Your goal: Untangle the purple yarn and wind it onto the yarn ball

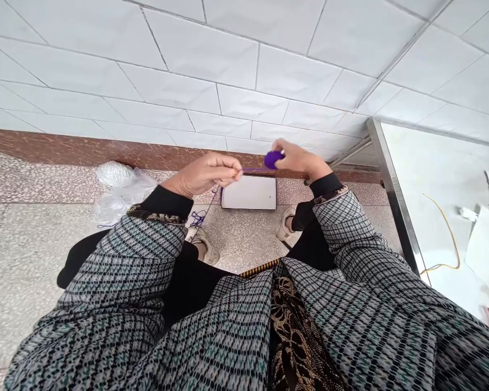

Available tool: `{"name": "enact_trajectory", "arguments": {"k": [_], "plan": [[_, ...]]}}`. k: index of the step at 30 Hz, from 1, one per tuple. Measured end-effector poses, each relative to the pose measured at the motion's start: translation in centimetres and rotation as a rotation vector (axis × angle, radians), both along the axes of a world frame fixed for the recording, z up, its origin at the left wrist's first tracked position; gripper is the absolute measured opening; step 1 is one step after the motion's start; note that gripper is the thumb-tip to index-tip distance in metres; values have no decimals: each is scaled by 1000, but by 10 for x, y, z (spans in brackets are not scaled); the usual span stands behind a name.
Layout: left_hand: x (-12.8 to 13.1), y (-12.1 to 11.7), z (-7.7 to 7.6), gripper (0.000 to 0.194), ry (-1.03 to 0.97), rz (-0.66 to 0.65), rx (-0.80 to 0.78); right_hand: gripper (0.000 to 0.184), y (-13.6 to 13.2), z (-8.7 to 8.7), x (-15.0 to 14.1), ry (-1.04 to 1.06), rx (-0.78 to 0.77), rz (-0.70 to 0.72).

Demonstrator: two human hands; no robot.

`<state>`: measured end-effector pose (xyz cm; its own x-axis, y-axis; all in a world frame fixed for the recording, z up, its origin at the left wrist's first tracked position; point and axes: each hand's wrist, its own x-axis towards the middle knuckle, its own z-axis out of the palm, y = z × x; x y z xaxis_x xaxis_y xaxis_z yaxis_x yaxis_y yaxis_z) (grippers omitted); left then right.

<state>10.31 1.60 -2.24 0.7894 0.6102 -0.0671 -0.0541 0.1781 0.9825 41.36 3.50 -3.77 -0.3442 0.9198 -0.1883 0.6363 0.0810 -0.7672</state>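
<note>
My right hand [295, 157] is closed around a small ball of purple yarn [273, 159], held up in front of the tiled wall. A taut purple strand [255, 169] runs from the ball across to my left hand [212, 172]. The fingers of my left hand pinch that strand. Below the left hand, loose purple yarn [198, 218] hangs in a tangle near my shoe. Between and beyond my feet a shallow box [249, 193] with a white inside and dark rim sits on the floor, under the strand.
To the left on the floor lie a white yarn ball [114, 174] and a clear plastic bag [124, 198]. A white table [407, 157] with a metal edge stands at right, bearing a yellow cord [452, 233] and paper [483, 244]. The tiled wall [236, 106] rises ahead.
</note>
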Motion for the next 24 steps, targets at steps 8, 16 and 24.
{"name": "enact_trajectory", "arguments": {"k": [8, 16, 24], "plan": [[-10, 15, -7, 18, 51, 125, 22, 71, -16, 9, -8, 1036, -151, 304], [26, 3, -22, 22, 94, 14, -23, 65, 11, 0, -18, 1284, 108, -260], [29, 5, -34, 25, 154, 87, 17, 60, 9, 11, -2, 1125, 195, -422]]}}
